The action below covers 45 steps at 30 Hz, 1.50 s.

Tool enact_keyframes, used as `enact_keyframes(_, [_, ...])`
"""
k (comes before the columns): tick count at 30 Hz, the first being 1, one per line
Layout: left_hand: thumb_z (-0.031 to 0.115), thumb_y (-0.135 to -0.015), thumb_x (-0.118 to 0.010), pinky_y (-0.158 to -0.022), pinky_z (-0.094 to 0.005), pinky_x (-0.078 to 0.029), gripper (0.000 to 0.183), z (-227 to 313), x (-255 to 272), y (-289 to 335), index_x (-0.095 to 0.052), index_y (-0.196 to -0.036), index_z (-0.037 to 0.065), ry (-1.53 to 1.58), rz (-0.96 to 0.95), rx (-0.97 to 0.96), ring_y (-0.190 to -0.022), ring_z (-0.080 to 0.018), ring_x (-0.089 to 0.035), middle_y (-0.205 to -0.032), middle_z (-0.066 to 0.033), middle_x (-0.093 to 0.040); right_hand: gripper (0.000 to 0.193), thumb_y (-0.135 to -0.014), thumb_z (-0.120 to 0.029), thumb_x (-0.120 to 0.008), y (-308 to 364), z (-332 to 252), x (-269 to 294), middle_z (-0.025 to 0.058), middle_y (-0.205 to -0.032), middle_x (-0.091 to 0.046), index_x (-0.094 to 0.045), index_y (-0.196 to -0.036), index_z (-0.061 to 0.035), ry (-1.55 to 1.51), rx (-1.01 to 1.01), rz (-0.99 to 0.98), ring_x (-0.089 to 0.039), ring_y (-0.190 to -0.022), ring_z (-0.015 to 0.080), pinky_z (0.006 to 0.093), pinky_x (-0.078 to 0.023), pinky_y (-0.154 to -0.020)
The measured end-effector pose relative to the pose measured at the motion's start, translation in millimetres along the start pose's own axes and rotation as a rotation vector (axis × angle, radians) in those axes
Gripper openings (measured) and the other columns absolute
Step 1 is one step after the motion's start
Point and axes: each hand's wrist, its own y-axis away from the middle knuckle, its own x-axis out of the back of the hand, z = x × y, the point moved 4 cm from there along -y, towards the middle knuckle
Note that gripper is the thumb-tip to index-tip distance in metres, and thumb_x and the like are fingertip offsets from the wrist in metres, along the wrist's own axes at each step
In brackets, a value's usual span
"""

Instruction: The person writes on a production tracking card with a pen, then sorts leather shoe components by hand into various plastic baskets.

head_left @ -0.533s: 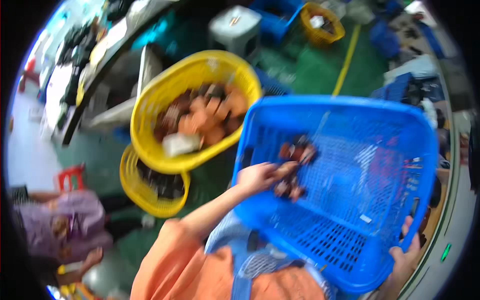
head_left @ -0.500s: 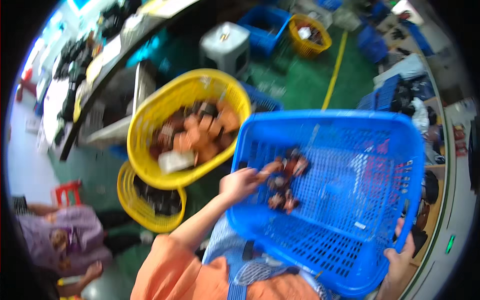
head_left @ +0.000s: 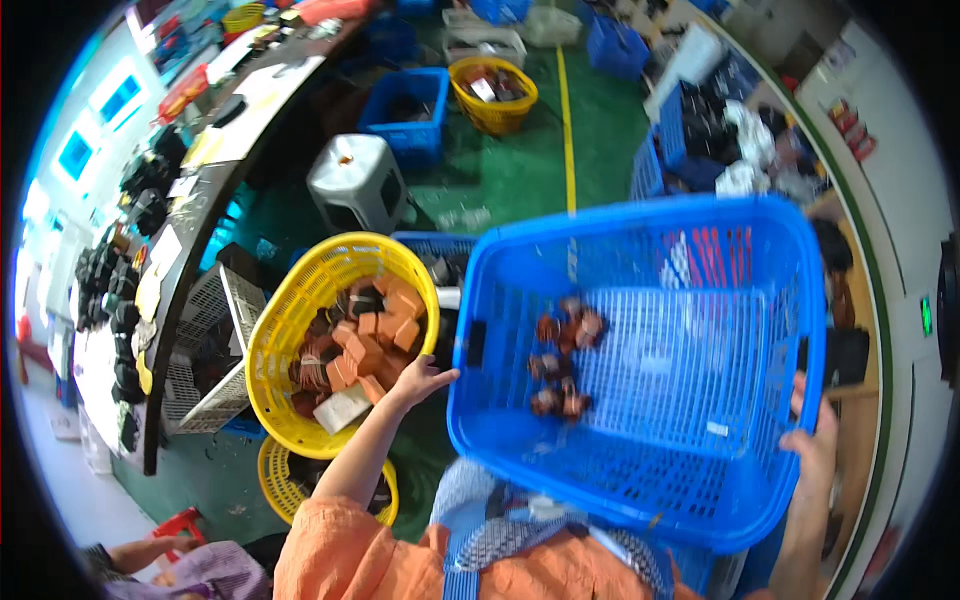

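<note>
A large blue plastic basket [head_left: 680, 380] is held in front of me, tilted toward me. On its bottom, toward the left, lie several small reddish-brown bundles [head_left: 566, 330]. My right hand [head_left: 815, 435] grips the basket's right rim, fingers through the handle opening. My left hand [head_left: 422, 381] is open at the basket's left side, its fingertips at or very near the outer wall; contact is hard to tell. Beyond that hand stands a yellow oval basket [head_left: 262, 345] filled with orange-brown blocks [head_left: 368, 352], brown pieces and a pale block [head_left: 341, 409].
Below the yellow basket sits another yellow basket [head_left: 275, 480] with dark items. A grey-white stool [head_left: 355, 175], a blue crate [head_left: 420, 135] and a yellow basket [head_left: 497, 115] stand farther off. A long workbench [head_left: 215, 150] runs along the left; another person's arm [head_left: 150, 552] shows lower left.
My left hand has drawn out of the blue basket, leaving the bundles, and moved left beside its outer wall. My view has shifted; the right hand still holds the rim.
</note>
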Motion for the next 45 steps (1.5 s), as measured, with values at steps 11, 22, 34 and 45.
enact_keyframes(11, [0.060, -0.078, -0.042, -0.087, -0.0529, -0.038, 0.071, 144.7, -146.0, 98.7, -0.036, -0.123, 0.006, 1.589, -0.582, 0.140, -0.102, -0.0308, -0.050, -0.111, -0.0160, -0.051, 0.070, -0.053, 0.001, -0.045, -53.4, 80.6, 36.0, 0.0241, -0.120, -0.044, -0.035, -0.122, 0.0060, -0.439, -0.097, 0.034, -0.048, -0.106, 0.0279, 0.0331, -0.037, -0.092])
enact_keyframes(22, [0.000, -0.068, -0.050, -0.068, -0.0399, -0.052, 0.042, 251.1, -194.1, 43.5, -0.042, -0.109, 0.006, 1.011, -0.076, 0.089, -0.084, -0.0237, -0.058, -0.095, -0.0096, -0.054, 0.068, -0.061, 0.004, -0.047, -82.7, 232.4, 89.2, 0.0220, -0.128, -0.035, -0.029, -0.127, 0.0039, -0.277, -0.062, 0.310, -0.037, -0.117, 0.0315, 0.0354, -0.030, -0.096])
enact_keyframes(34, [0.002, -0.068, -0.057, -0.074, -0.0324, -0.045, 0.050, 291.5, -168.7, 78.4, -0.040, -0.115, 0.006, 0.674, 0.050, 0.077, -0.085, -0.0165, -0.052, -0.096, -0.0074, -0.054, 0.077, -0.076, -0.040, -0.058, -335.6, 148.3, -132.8, 0.0088, -0.134, -0.030, -0.016, -0.137, -0.0184, 0.035, -0.016, -0.288, -0.038, -0.115, 0.0263, 0.0474, -0.036, -0.085])
enact_keyframes(45, [0.004, -0.066, -0.056, -0.071, -0.0293, -0.045, 0.074, 286.6, -159.1, 99.2, -0.023, -0.131, 0.010, 0.855, 0.016, -0.193, -0.080, -0.0157, -0.052, -0.091, -0.0086, -0.054, 0.067, -0.073, -0.032, -0.063, -350.4, 220.3, -323.6, 0.0180, -0.130, -0.034, -0.033, -0.128, -0.0068, 0.522, 1.318, -0.470, -0.028, -0.120, 0.0373, 0.0437, -0.027, -0.098])
